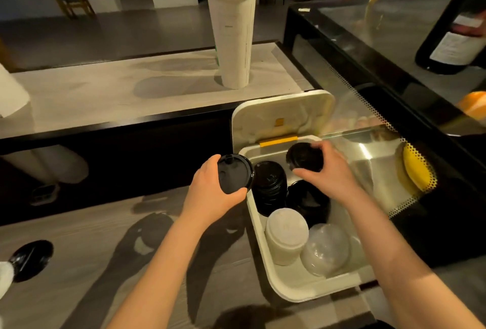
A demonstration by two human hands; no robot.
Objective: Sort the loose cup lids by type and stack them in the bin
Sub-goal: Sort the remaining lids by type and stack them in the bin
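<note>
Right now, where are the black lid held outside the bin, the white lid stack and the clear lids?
black lid (235, 176): head view, its flat top, gripped by the left hand (207, 192).
white lid stack (286, 227): head view, top lid's face.
clear lids (324, 249): head view, uppermost lid's dome.

We log a white bin (289, 295), cover open, with black lid stacks (269, 186) at the back and a white lid stack (286, 234) and clear domed lids (324, 252) in front. A black sip lid (235, 175) is held tilted just left of the rim. A second black lid (305, 157) is held over the back of the bin.
</note>
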